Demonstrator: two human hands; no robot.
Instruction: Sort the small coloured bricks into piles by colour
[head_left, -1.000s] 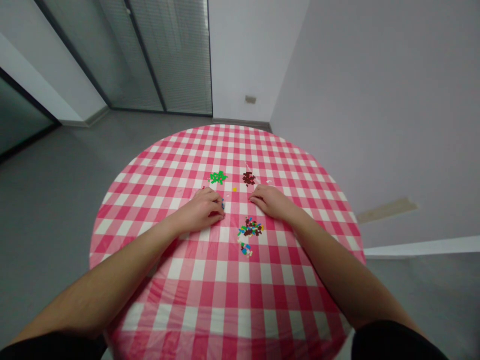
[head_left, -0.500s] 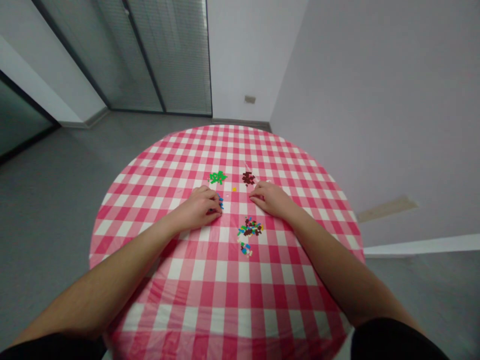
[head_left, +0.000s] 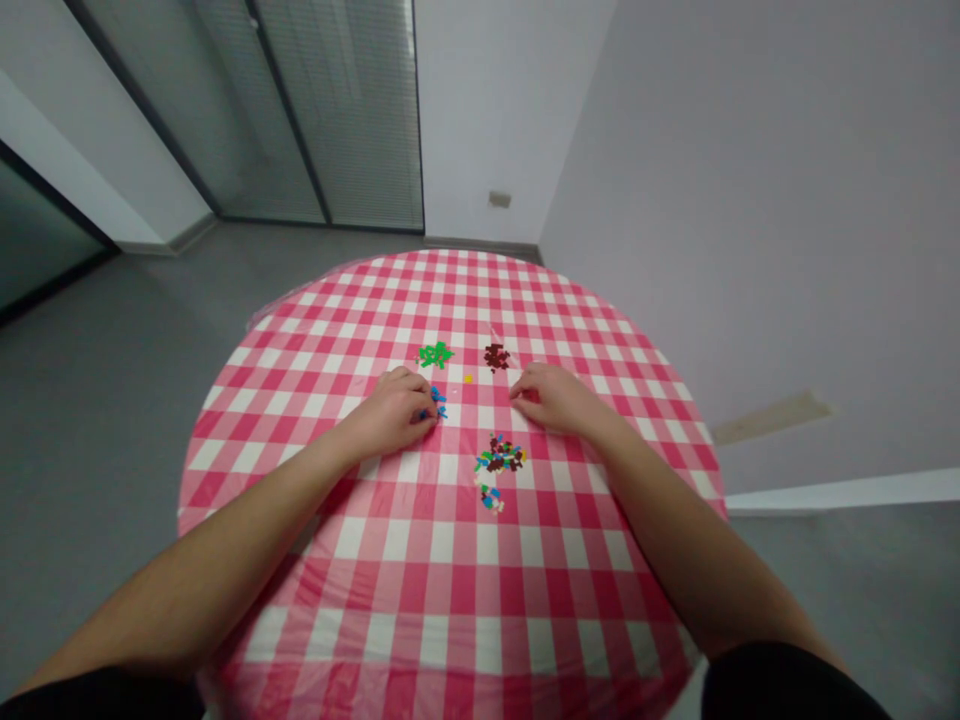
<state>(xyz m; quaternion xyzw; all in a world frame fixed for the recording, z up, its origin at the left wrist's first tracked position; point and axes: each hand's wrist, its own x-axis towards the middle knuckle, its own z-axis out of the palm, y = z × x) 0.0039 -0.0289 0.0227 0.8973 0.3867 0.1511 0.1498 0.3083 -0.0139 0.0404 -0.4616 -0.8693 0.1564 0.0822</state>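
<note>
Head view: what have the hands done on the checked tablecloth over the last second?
The left hand has drawn back leftward, uncovering more of the small blue pieces at its fingertips; the right hand has moved rightward. Nothing was visibly lifted. The green pile, dark red pile and mixed pile stayed put.

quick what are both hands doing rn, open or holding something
Left hand: curled beside small blue pieces, can't tell if it holds any.
Right hand: open on the checked tablecloth, holding nothing visible.
</note>
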